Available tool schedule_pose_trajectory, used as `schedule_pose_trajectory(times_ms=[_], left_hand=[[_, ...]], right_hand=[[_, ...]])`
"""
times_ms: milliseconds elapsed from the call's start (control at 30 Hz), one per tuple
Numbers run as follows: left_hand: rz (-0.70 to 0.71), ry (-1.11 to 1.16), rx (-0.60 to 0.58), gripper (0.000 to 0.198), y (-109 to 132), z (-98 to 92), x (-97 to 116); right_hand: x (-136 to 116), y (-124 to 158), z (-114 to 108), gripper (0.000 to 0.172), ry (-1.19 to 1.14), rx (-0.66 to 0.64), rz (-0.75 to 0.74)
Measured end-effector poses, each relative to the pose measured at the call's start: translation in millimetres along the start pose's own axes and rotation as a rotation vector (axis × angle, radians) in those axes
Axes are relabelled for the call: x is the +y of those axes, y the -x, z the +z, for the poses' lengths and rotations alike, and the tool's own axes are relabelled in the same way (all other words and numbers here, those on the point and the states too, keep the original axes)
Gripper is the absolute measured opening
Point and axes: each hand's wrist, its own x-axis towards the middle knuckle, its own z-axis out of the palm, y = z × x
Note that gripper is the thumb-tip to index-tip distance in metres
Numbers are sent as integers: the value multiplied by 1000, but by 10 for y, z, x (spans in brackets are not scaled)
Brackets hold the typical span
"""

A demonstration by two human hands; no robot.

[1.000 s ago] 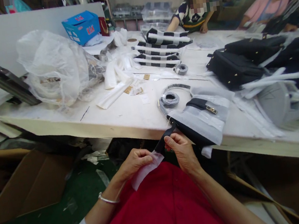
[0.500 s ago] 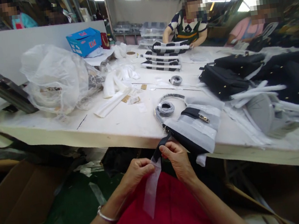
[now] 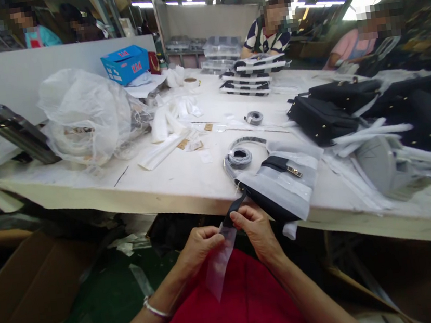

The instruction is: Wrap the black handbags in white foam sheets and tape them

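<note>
A black bag [image 3: 277, 188] partly covered in pale wrapping lies at the table's front edge, with a gold clasp [image 3: 294, 171] facing up. From its left corner a black strap [image 3: 237, 203] comes down toward me. My right hand [image 3: 256, 230] pinches this strap. Close beside it, my left hand [image 3: 200, 247] pinches a translucent strip [image 3: 223, 268] at the strap's lower end, and the strip hangs down over red cloth. A wrapped coil [image 3: 239, 157] lies left of the bag.
On the white table [image 3: 187, 186] are a bundle of clear plastic [image 3: 86, 114], a dark flask [image 3: 15, 133], a blue box [image 3: 125, 65], white strips and a small coil [image 3: 254, 118]. Black bags [image 3: 322, 117] are piled right. A person [image 3: 268, 32] stands behind stacked wrapped pieces [image 3: 247, 84].
Both hands keep their pinches; the left has shifted slightly right and the strip's lower end has risen a little. Across the table, the person and stacked pieces have shifted.
</note>
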Motion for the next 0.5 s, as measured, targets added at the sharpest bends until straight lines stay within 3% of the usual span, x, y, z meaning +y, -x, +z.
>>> schedule_pose_trajectory(times_ms=[233, 400, 500], left_hand=[[5, 84, 5, 44, -100, 141, -12], [4, -106, -26, 55, -274, 228, 115], [65, -273, -6, 50, -429, 280, 211]], right_hand=[[22, 2, -53, 41, 44, -43, 16], [83, 104, -240, 55, 5, -27, 95], [124, 198, -361, 60, 13, -28, 147]])
